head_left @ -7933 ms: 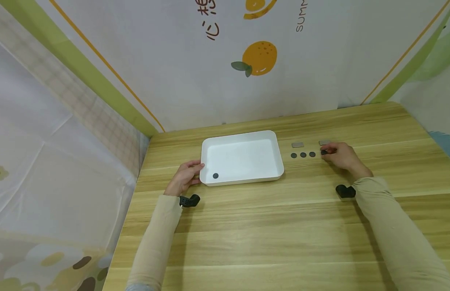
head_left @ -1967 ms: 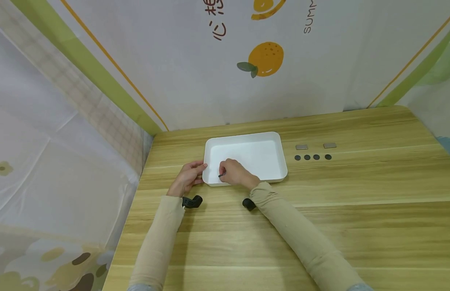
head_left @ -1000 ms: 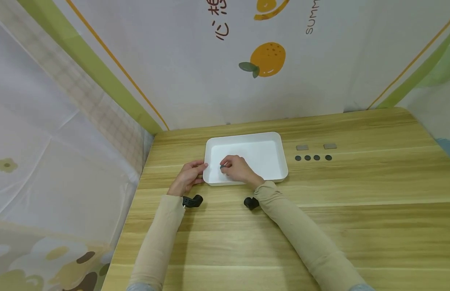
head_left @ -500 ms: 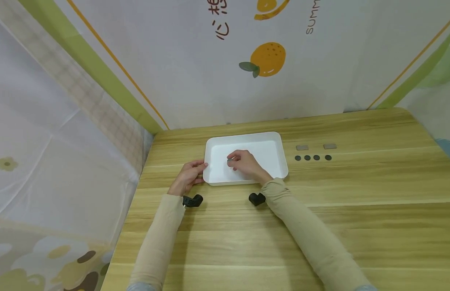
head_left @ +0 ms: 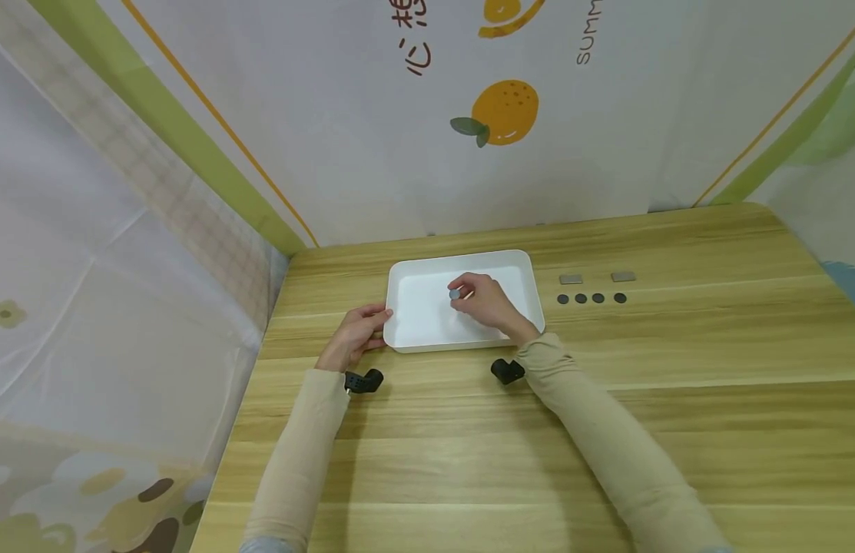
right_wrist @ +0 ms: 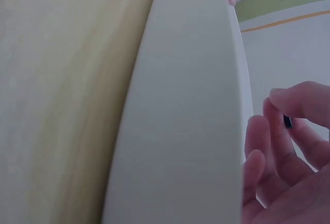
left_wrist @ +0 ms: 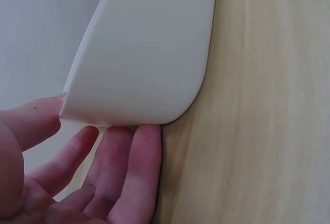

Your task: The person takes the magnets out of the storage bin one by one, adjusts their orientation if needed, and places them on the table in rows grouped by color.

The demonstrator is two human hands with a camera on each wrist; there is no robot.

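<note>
A white rectangular tray sits on the wooden table. At its left end my left hand grips the wall, thumb at the rim and fingers against the outside, as the left wrist view shows on the tray. Over the tray's middle, my right hand pinches a small round grey disc between thumb and fingers. The right wrist view shows that disc as a dark edge, mostly covered by the fingers.
Right of the tray lies a row of several dark discs. Behind them are two flat grey rectangular pieces, one on the left and one on the right. A printed curtain hangs along the table's back edge.
Earlier my right hand was at the disc row, while one disc lay in the tray's near left corner. It then pinched a disc at that corner and has moved it up and rightward.
</note>
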